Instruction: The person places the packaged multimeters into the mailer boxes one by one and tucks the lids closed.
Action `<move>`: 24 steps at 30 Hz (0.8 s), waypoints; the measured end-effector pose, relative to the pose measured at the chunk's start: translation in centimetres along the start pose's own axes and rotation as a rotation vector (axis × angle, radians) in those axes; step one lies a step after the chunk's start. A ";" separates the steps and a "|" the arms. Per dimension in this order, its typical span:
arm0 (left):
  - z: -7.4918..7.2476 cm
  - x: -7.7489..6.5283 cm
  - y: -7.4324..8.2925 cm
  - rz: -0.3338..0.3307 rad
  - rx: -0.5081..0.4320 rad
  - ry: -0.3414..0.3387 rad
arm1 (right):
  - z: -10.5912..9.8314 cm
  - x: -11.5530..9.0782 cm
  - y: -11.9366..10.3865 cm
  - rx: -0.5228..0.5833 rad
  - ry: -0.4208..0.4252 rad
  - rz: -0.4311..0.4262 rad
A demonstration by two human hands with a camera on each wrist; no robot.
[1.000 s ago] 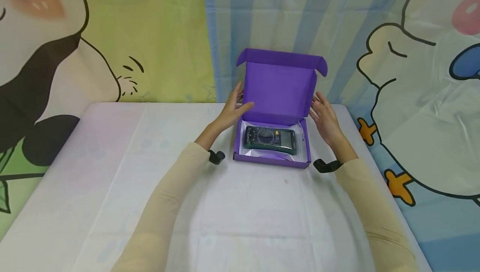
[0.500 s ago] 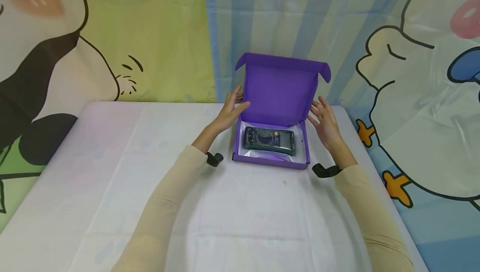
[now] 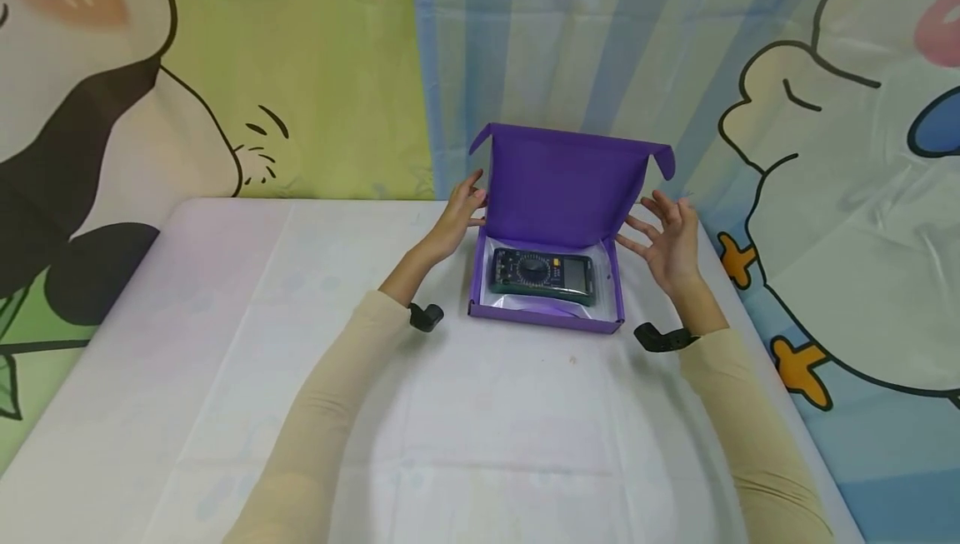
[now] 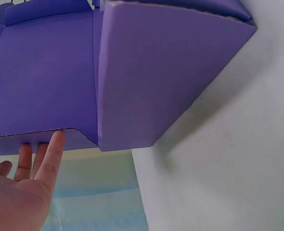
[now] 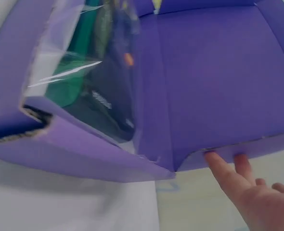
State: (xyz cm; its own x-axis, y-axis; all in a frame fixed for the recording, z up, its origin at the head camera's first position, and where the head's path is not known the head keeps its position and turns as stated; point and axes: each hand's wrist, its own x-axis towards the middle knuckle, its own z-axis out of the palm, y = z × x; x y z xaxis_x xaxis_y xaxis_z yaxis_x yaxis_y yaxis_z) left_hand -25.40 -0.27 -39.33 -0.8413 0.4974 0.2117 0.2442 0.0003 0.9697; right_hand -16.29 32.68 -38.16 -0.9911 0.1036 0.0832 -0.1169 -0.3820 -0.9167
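A purple cardboard box (image 3: 546, 323) sits on the table with its lid (image 3: 566, 186) raised at the back. Inside lies a dark digital multimeter (image 3: 542, 275) with a green edge, wrapped in clear plastic film. My left hand (image 3: 452, 223) is at the lid's left side, and in the left wrist view its extended fingertips (image 4: 58, 137) press on the lid's side flap. On the other side, my right hand (image 3: 672, 248) has its fingers spread. The right wrist view places its fingertips (image 5: 212, 157) against the right side flap of the lid (image 5: 228, 77).
A white cloth covers the table (image 3: 487, 419), whose back edge runs just behind the box. Behind it hangs a cartoon-printed curtain (image 3: 322, 69). A black wrist camera (image 3: 426, 317) is strapped to the left wrist, another (image 3: 663, 337) to the right.
The lid has tipped forward, its top edge coming lower. My right hand has shifted slightly to the right with its fingers spreading. The left hand stays by the lid's left side.
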 end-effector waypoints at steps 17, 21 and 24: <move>0.0 -0.3 -0.4 -0.011 -0.021 0.001 | 0.1 -0.6 -0.4 -0.148 -0.083 0.015; 0.1 -0.4 -0.4 -0.028 -0.010 0.024 | -0.1 -0.6 -0.3 -0.162 -0.111 0.010; 0.0 -0.6 -0.4 -0.024 0.001 0.024 | -0.4 -0.8 -0.2 -0.171 -0.113 0.009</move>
State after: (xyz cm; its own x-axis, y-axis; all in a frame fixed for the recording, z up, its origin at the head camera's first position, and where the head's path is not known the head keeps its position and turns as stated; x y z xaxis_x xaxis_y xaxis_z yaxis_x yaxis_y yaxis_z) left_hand -25.02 -0.52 -39.83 -0.8585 0.4759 0.1910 0.2240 0.0130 0.9745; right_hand -15.49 33.05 -38.21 -0.9940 -0.0061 0.1095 -0.1055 -0.2203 -0.9697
